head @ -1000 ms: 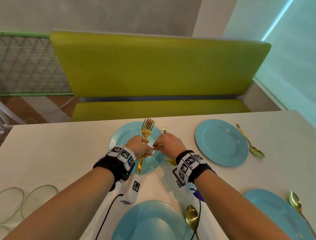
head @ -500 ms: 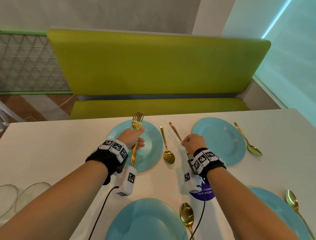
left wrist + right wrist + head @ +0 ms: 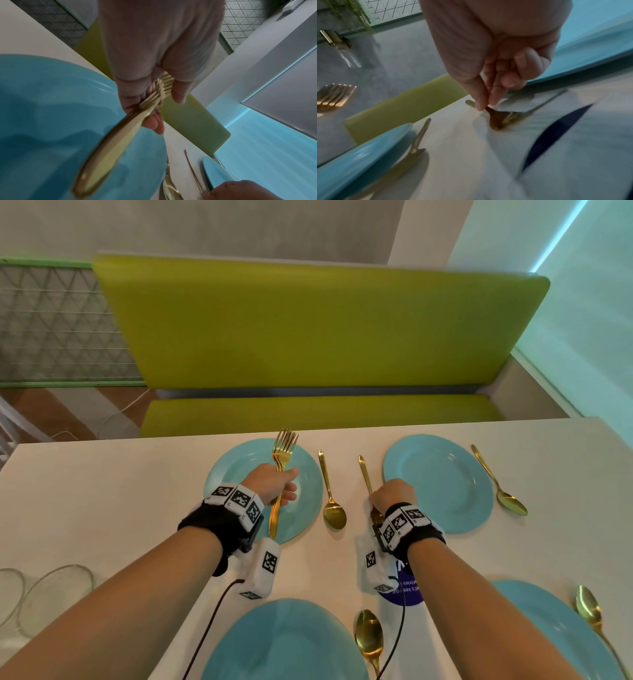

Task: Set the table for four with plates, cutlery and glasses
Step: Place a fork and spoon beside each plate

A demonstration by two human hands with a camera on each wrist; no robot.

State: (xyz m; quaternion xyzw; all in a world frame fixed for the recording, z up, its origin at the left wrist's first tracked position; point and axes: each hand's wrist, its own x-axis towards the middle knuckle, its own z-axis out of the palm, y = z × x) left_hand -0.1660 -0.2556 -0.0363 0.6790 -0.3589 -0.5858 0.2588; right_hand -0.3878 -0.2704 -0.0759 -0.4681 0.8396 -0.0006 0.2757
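My left hand [image 3: 274,484] grips a bundle of gold forks [image 3: 282,460] upright over the far left blue plate [image 3: 236,470]; in the left wrist view the fork handles [image 3: 109,150] cross the palm. My right hand [image 3: 390,496] pinches a single gold fork [image 3: 365,475] that lies on the white table [image 3: 102,491], just left of the far right blue plate [image 3: 442,481]. In the right wrist view the thumb and finger hold the fork [image 3: 501,117] near its neck, tines toward the wrist. A gold spoon [image 3: 330,498] lies between the two far plates.
Another gold spoon [image 3: 500,484] lies right of the far right plate. Two near blue plates [image 3: 284,642] [image 3: 561,631] each have a gold spoon [image 3: 368,637] [image 3: 589,611] at their right. Clear glass dishes [image 3: 51,597] sit at the near left. A green bench [image 3: 308,330] runs behind the table.
My hands have parted: the right one drew a single fork from the bundle and brought it down onto the table beside the far right plate. The left hand still holds the other forks.
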